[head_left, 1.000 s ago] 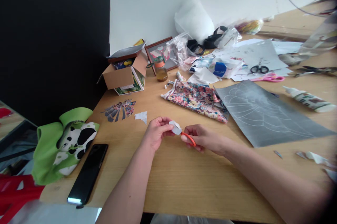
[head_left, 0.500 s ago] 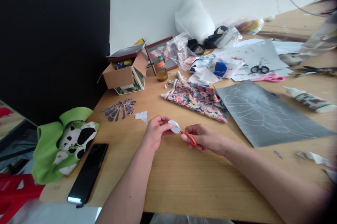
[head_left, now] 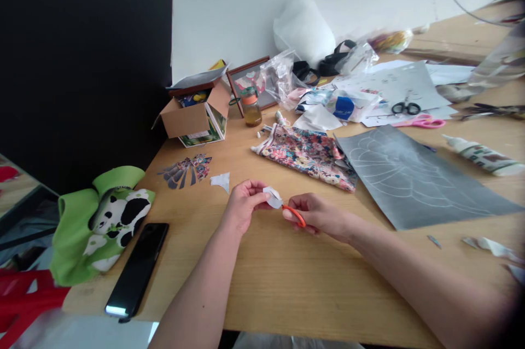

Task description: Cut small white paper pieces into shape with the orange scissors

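Note:
Between the thumb and fingers of my left hand [head_left: 246, 202] is a small whitish piece [head_left: 272, 197]; I cannot tell whether it is paper or backed fabric. My right hand [head_left: 312, 214] grips small scissors with orange handles [head_left: 296, 216]. Their blades meet the piece's right edge, mostly hidden by it. Both hands are held over the wooden table [head_left: 262, 289]. Another pale cut piece [head_left: 221, 181] lies just left of my left hand. Farther left rest several patterned, petal-like cut pieces [head_left: 185, 170]. Beyond my hands lies a folded floral cloth [head_left: 307, 155].
A grey sheet with white petal lines [head_left: 410, 179] and a glue bottle [head_left: 482, 155] lie right. Behind are black scissors [head_left: 406, 107], pink scissors [head_left: 424, 121], a jar [head_left: 251, 108] and an open carton [head_left: 197, 119]. A phone [head_left: 137, 269] and green panda pouch [head_left: 102, 223] are left.
The orange handles look closer together now than half a second ago. Both hands keep nearly the same place, and the small piece has barely shifted.

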`<state>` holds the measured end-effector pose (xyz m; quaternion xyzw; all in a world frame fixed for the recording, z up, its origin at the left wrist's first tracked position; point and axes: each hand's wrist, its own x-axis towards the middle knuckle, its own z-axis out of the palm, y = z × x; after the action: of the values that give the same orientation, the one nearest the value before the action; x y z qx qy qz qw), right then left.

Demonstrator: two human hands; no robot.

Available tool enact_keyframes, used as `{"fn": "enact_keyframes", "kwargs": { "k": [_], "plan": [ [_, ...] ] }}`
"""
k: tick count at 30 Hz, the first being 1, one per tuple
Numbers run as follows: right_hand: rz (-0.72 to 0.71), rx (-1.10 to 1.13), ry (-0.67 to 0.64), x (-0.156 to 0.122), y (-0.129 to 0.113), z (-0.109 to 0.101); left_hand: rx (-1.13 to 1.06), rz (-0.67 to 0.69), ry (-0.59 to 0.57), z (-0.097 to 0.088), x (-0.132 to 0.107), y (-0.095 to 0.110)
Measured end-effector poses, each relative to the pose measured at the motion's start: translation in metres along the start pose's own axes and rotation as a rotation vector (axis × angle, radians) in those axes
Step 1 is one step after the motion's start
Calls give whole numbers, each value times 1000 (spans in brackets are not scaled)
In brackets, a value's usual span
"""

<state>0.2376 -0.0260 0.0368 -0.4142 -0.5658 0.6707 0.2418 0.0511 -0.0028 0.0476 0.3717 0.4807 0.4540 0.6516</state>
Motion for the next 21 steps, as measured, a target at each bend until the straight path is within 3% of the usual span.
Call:
{"fn": "enact_keyframes", "kwargs": {
  "k": [21],
  "plan": [
    [3, -38, 7, 0, 4, -1, -23, -15, 2, -3, 2, -1]
  ]
}}
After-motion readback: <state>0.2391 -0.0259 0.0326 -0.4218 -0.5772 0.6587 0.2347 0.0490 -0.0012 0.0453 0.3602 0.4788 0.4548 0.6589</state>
